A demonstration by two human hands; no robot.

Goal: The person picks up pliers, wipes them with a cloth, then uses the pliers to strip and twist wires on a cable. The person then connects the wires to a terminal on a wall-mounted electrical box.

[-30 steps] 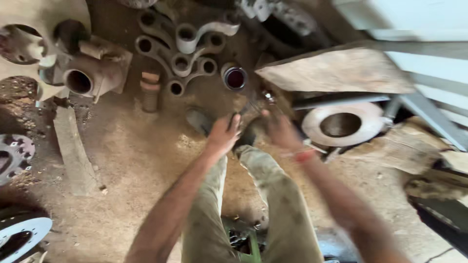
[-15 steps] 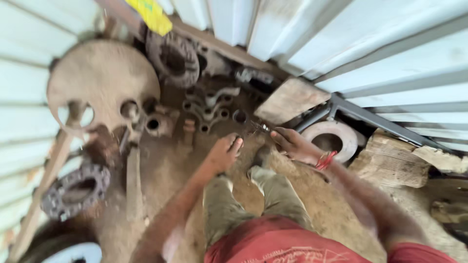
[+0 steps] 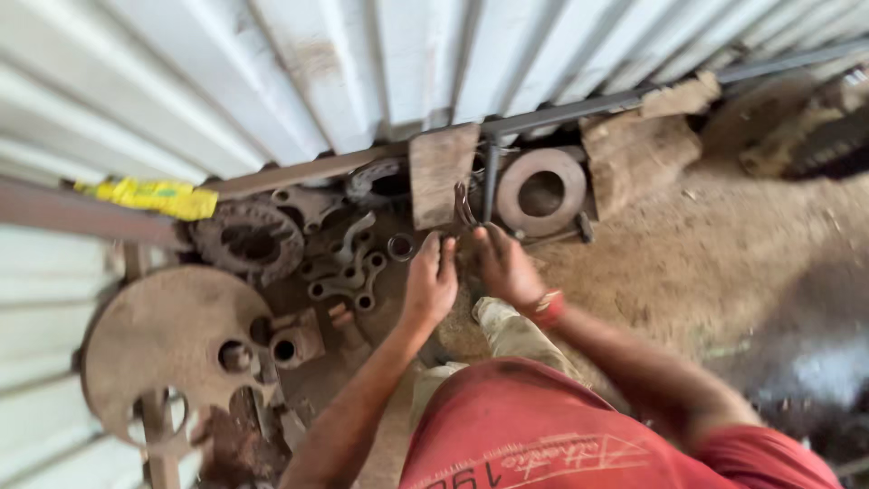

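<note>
A dirt floor point(image 3: 724, 263) strewn with rusty scrap runs up to a corrugated white metal wall point(image 3: 362, 72). The landmark is a rusty flat steel ring with a round hole point(image 3: 540, 190) lying at the wall's foot. Just left of it, the left hand point(image 3: 431, 279) and right hand point(image 3: 503, 264) meet around a small dark bent metal piece point(image 3: 464, 210); blur hides whether the fingers clasp it. Farther left lie grey forged link arms point(image 3: 348, 272). Rough rusty edges so close could likely cut bare fingers.
</note>
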